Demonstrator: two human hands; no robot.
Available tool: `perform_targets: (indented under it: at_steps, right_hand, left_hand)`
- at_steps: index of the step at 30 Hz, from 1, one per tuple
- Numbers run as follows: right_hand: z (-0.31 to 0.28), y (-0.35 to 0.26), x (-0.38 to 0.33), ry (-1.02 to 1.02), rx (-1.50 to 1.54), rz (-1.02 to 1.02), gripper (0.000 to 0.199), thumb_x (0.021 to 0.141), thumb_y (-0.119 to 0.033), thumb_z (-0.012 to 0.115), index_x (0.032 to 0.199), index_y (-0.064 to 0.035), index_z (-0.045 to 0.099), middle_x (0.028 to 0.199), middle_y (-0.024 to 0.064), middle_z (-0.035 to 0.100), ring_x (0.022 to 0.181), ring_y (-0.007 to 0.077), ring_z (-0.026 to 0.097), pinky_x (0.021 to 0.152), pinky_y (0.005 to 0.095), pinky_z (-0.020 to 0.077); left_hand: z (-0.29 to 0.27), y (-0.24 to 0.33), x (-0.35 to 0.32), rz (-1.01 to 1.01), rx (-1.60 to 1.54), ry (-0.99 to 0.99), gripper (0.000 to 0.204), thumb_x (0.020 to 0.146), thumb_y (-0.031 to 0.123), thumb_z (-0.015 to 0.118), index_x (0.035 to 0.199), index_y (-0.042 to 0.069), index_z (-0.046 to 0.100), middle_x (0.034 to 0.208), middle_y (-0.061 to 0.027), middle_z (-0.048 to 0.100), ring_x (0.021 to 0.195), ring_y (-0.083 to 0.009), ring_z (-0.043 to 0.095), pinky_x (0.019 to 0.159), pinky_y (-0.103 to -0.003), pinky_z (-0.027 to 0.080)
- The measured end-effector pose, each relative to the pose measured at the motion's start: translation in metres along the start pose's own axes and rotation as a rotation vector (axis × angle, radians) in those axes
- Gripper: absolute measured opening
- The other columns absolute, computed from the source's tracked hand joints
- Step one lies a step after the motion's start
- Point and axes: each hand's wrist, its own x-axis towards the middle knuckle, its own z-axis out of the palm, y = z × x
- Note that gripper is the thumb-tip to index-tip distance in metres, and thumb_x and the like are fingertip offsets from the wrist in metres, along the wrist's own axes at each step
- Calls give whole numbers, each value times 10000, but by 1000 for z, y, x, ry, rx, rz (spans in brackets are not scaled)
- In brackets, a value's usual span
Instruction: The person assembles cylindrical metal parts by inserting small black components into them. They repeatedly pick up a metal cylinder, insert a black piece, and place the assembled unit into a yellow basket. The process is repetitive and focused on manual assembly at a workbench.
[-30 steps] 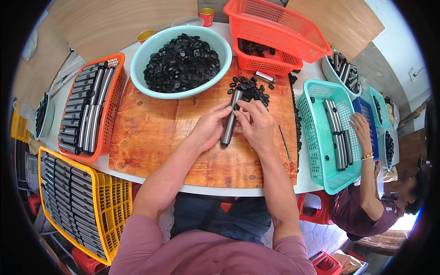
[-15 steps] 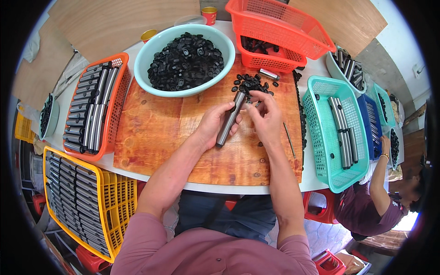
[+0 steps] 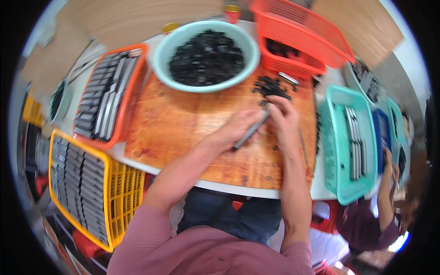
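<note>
Two hands meet over the wooden board (image 3: 183,133); the left hand (image 3: 236,133) now grips the lower end of the dark metal rod (image 3: 250,131), which has tilted from upright to slanting, while the right hand (image 3: 284,120) has slid to its top end by the loose black caps (image 3: 271,87); fitting seems underway. Orange tray of rods (image 3: 137,87), teal bowl (image 3: 160,55), red basket (image 3: 293,32) and teal basket (image 3: 332,137) ring the board; nothing blocks the hands.

Board (image 3: 183,133) centre on table (image 3: 293,192). Bowl (image 3: 160,55) at board's far edge, caps (image 3: 206,57) inside. Loose caps (image 3: 271,87) right of bowl. Baskets left (image 3: 133,105), right (image 3: 330,156), behind (image 3: 302,41). Crate (image 3: 119,192) lower left.
</note>
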Motion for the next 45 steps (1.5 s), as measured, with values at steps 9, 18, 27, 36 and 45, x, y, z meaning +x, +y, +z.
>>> perform_targets:
  at_steps: [9, 18, 27, 36, 45]
  right_hand:
    - [-15, 13, -1, 71, 189, -131, 304, 975, -69, 671, 1266, -9, 606, 1001, 22, 680, 732, 27, 545, 570, 173, 351]
    - [-14, 17, 4, -2, 103, -154, 281, 965, -58, 677, 1235, -15, 616, 920, -20, 597, 667, 27, 471, 547, 184, 322]
    - [-16, 19, 3, -4, 178, -139, 278, 981, -92, 678, 1239, -19, 603, 970, 11, 635, 745, 57, 555, 614, 191, 400]
    - [-30, 29, 9, -53, 325, -160, 304, 1013, -132, 654, 1279, -27, 552, 1118, 93, 690, 920, 123, 652, 738, 247, 509]
    - [-22, 11, 2, -168, 331, -107, 278, 1024, -144, 627, 1270, -18, 595, 1122, 82, 685, 934, 116, 639, 768, 242, 499]
  left_hand:
    - [7, 6, 4, 172, 219, -114, 363, 1067, 417, 538, 984, 83, 655, 717, -14, 636, 517, -94, 601, 414, -238, 438]
    - [7, 16, -7, 72, 284, -69, 418, 1067, 455, 469, 903, 103, 622, 634, 18, 556, 447, -84, 531, 366, -237, 364]
    - [5, 17, -13, 144, 390, -56, 513, 1055, 547, 502, 865, 86, 620, 650, -1, 555, 475, -95, 542, 410, -248, 399]
    - [4, 10, -4, 189, 385, -91, 324, 1061, 338, 539, 1055, 33, 648, 843, -40, 676, 646, -107, 631, 563, -262, 509]
    - [0, 0, -13, 414, 705, 106, 295, 1020, 287, 577, 1095, 26, 691, 833, -46, 644, 746, -134, 595, 650, -309, 482]
